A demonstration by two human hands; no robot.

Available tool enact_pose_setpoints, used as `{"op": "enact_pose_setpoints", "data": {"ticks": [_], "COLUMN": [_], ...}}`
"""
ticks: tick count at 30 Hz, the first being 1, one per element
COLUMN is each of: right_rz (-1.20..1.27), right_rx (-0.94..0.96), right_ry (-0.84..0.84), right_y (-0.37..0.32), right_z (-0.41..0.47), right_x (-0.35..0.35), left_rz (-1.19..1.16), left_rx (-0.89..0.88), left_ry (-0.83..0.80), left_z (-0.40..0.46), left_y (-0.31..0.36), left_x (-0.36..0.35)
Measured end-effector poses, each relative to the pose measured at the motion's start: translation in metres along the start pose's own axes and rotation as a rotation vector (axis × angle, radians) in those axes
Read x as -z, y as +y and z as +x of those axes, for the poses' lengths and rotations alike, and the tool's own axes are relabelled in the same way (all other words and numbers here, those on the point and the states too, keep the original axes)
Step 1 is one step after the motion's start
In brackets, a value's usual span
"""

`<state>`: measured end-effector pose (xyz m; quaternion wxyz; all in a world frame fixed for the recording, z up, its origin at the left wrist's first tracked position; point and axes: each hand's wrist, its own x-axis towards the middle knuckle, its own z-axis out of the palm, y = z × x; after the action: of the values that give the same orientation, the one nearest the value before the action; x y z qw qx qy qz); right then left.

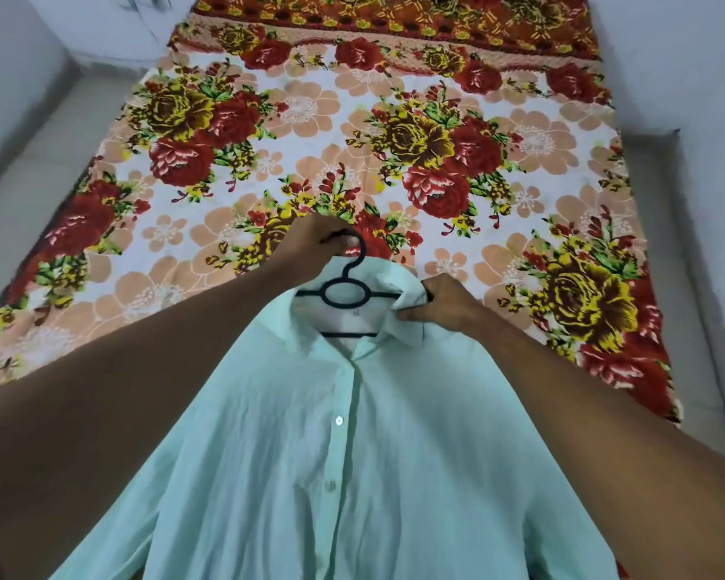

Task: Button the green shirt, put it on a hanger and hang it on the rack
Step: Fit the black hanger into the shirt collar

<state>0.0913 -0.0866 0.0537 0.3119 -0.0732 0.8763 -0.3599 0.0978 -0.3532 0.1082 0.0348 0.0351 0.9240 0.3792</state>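
Bed under a white cotton sheet printed with red and yellow roses [310, 131], pale grey tiled floor [30, 194], plain white walls [687, 56]

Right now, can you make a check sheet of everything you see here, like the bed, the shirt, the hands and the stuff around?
Surface: bed with a floral sheet, red and yellow roses on white.
Job's things: green shirt, front buttoned as far as shown, already on the black hanger and held over the bed; rack not in view.
Clutter: nothing seen.
Hands: left hand grips the hanger's hook; right hand pinches the collar on its side.
Cables: nothing seen.
Surroundings: pale floor beside the bed and white walls on both sides.
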Motion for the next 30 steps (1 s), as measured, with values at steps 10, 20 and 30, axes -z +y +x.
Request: {"op": "enact_pose_setpoints", "data": {"ticks": [10,20,30], "right_rz": [-0.034,-0.103,-0.306], "right_rx": [-0.09,-0.018,0.195], "right_ry": [-0.152,0.153,0.23], "right_y": [0.024,-0.02,-0.006], "right_z": [0.051,0.07,0.076], "right_x": [-0.005,-0.038,-0.044], "left_rz": [-0.118,0.084,0.069], "left_rx": [0.181,0.225,0.295], "left_ry": [-0.03,0.144,0.128], "left_z": [0.045,-0.018,-0.021], "left_y": [-0.081,-0.091,-0.106], "left_x": [-0.066,-0.056,-0.046]}}
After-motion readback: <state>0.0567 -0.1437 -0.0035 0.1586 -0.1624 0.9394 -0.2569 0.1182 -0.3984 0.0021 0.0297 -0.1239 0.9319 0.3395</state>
